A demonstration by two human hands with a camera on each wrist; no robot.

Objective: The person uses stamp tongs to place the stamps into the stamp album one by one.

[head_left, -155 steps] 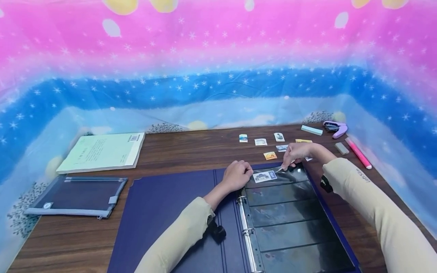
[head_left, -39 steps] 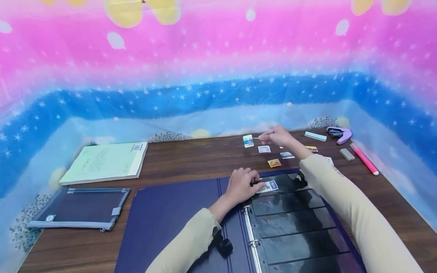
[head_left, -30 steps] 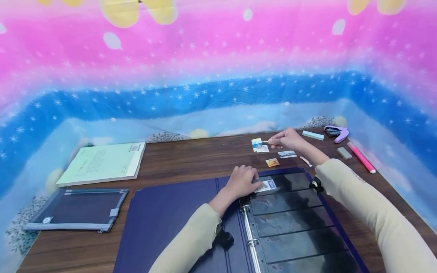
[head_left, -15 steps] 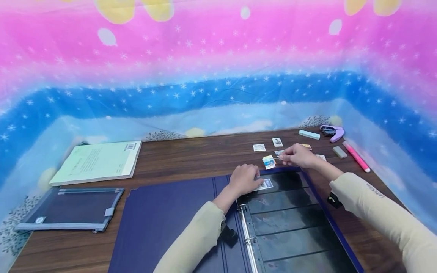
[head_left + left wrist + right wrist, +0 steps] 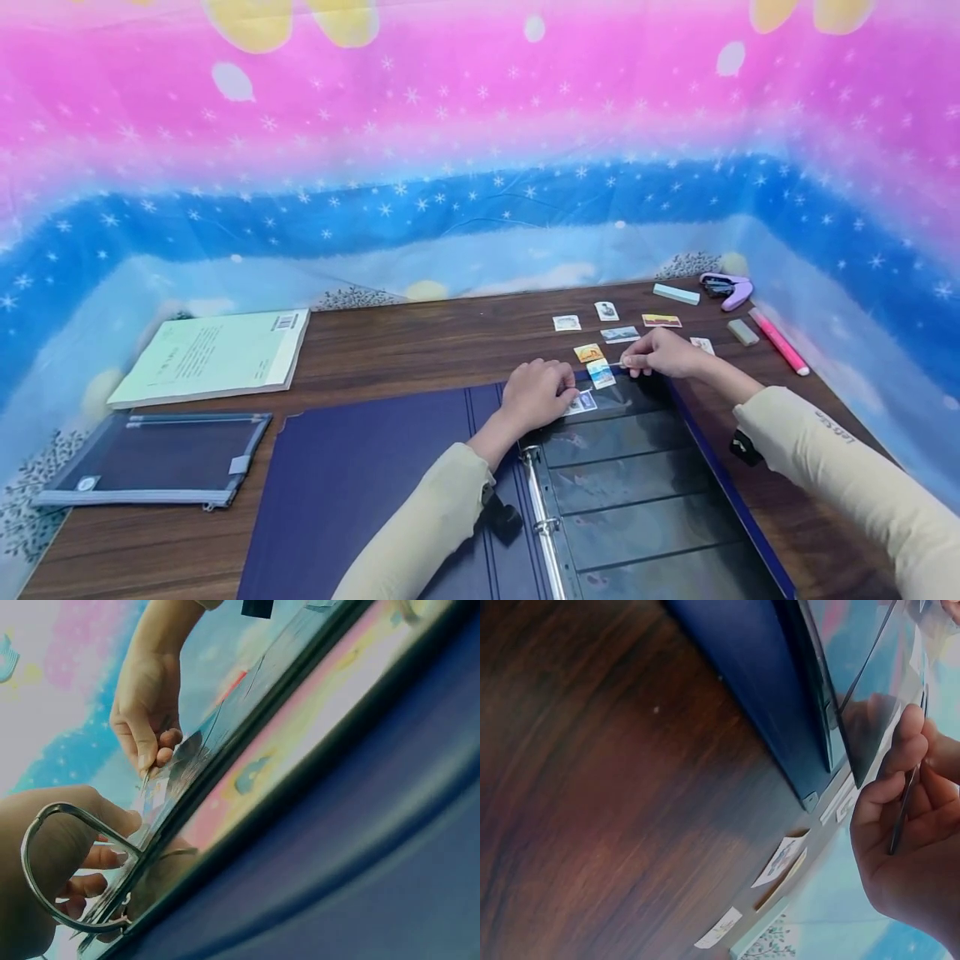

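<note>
A dark blue ring binder (image 5: pixel 375 475) lies spread on the table, with a black pocket page (image 5: pixel 630 479) on its right side. My right hand (image 5: pixel 663 354) pinches tweezers (image 5: pixel 906 806) between thumb and fingers. The tweezers' tips hold a blue and yellow stamp (image 5: pixel 601 373) over the top edge of the page. My left hand (image 5: pixel 538 393) rests at the page's top left with bent fingers, its thumb over part of another stamp (image 5: pixel 585 402) in the top pocket. A metal binder ring (image 5: pixel 34 855) arches in front of that hand in the left wrist view.
Several loose stamps, among them an orange one (image 5: pixel 588 353) and a grey-blue one (image 5: pixel 621 334), lie behind the binder. Farther right are a pale blue bar (image 5: pixel 677 293), a purple stapler (image 5: pixel 738 293), an eraser (image 5: pixel 743 332) and a pink marker (image 5: pixel 780 342). A book (image 5: pixel 217 354) and a mesh pouch (image 5: pixel 161 458) lie left.
My right hand has picked up the blue and yellow stamp with the tweezers from the back of the table and brought it right and nearer to the page. My left hand stays at the page's top.
</note>
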